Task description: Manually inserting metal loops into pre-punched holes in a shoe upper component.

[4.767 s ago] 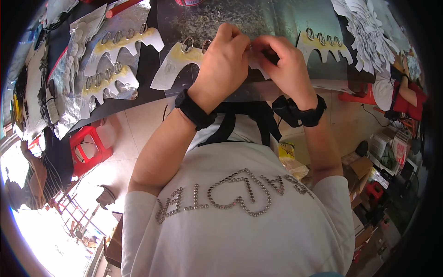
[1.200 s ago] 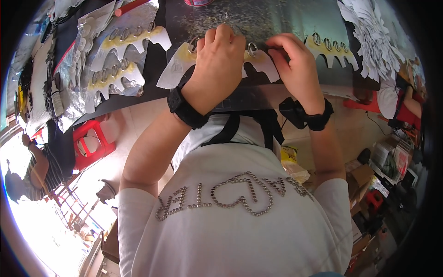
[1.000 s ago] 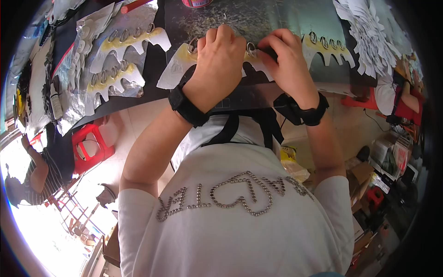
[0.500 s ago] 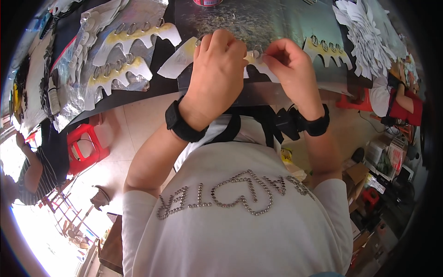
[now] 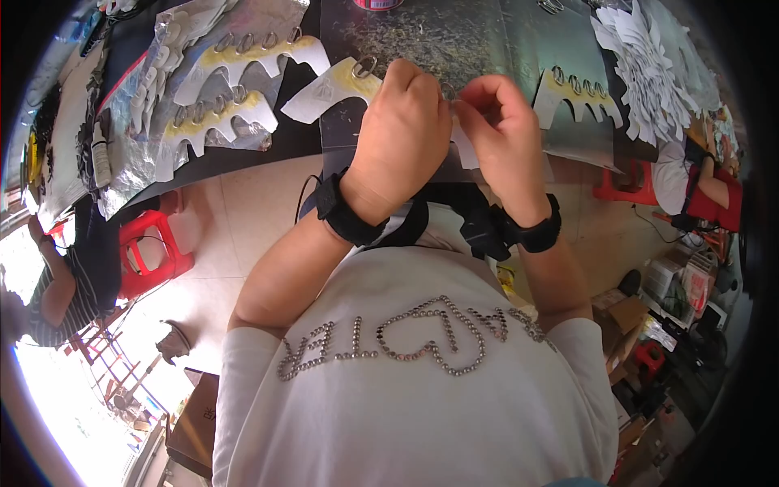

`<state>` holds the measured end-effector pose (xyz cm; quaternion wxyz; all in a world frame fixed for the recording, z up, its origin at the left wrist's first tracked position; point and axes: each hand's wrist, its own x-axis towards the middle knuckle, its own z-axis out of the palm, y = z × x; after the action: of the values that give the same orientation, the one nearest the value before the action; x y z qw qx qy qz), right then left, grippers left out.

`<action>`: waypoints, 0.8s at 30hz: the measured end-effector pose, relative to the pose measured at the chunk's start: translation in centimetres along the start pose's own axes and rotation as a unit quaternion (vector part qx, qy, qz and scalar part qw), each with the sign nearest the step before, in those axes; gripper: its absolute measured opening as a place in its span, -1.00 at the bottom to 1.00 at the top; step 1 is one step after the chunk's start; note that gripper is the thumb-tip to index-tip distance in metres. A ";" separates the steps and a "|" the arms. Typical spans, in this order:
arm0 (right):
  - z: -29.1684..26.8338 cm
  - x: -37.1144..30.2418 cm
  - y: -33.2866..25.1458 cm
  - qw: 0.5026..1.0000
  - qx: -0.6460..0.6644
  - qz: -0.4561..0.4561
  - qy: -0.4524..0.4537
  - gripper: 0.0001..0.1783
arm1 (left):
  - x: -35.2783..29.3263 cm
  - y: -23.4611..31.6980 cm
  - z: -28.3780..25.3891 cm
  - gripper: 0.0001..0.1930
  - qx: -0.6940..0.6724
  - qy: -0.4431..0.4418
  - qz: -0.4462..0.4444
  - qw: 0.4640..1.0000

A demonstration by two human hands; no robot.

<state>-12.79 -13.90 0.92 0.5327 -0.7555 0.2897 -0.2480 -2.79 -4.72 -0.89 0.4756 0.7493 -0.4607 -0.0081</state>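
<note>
1. Tabletop (image 5: 454, 45), dark and flecked, fills the upper centre of the frame; along its near edge we see a white scalloped piece (image 5: 320, 93) with a yellowish band.
2. Our left hand (image 5: 403, 134) is curled across the piece's middle and blocks it; the fingertips are hidden, so we cannot tell what they grasp.
3. Our right hand (image 5: 507, 134) covers part of the piece's right end, thumb and forefinger nearly meeting just beside a metal ring (image 5: 447, 91) (whether they pinch it, we cannot tell).
4. Left of both hands, a second ring (image 5: 364, 66) stands unobstructed on the piece.
5. At upper left, an upper banded piece (image 5: 235, 59) and a lower banded piece (image 5: 207, 118), each with four rings, lie over silvery foil (image 5: 253, 142).
6. At upper right we find another ringed piece (image 5: 560, 93) near a heap of white cut-outs (image 5: 641, 73).
7. The top edge crops a red tin (image 5: 377, 4).
8. A red stool (image 5: 154, 252) and a person in stripes (image 5: 69, 284) occupy the left side.
</note>
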 end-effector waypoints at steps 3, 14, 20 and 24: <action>-0.4 0.3 1.1 0.968 0.214 0.131 -0.011 -0.87 | 0.1 0.3 -0.1 -0.87 -0.011 0.039 0.068 0.997; 0.2 -0.2 1.6 0.839 0.479 0.242 -0.088 -0.82 | -0.1 -0.4 -0.8 -0.83 0.005 0.065 0.145 0.987; 1.6 -1.4 0.1 0.861 0.472 0.187 -0.037 -0.81 | -0.5 0.6 -1.5 -0.87 -0.157 0.069 -0.035 0.985; 2.5 -1.9 1.0 0.936 0.344 0.078 0.006 -0.82 | -0.5 1.9 -2.7 -0.82 -0.131 0.023 -0.081 0.988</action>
<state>-12.56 -11.18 -0.90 0.7757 -0.4999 0.2479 -0.2949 -3.15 -2.68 1.76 0.5780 0.7155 -0.3821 -0.0894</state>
